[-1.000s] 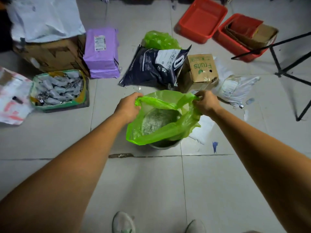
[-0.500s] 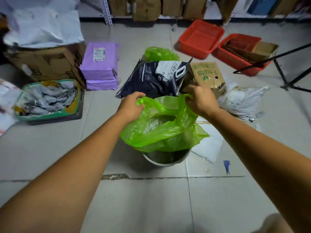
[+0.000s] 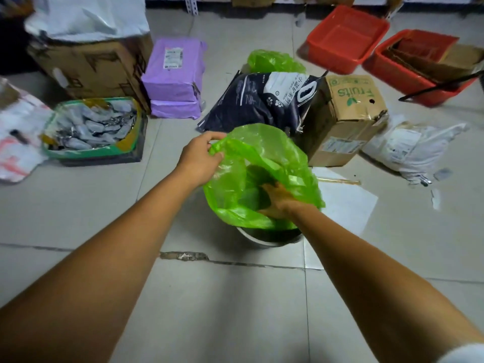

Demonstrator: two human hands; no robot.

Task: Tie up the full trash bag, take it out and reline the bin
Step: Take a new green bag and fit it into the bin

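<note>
A bright green plastic bag stands open over a round grey bin on the tiled floor. My left hand pinches the bag's left rim and holds it up. My right hand reaches down inside the bag's mouth, its fingers hidden by the green plastic. Only the bin's near rim shows below the bag. A second green bag, filled and bunched, lies on the floor behind a dark pet-litter sack.
A "Fruits" cardboard box stands right of the bin, a white sheet beside it. Purple parcels, a green tray of pouches, a large carton, two red crates and a white mailer surround the spot.
My right hand let go of the bag's right rim and went down inside the bag. The left hand still holds the left rim. The camera came closer.
</note>
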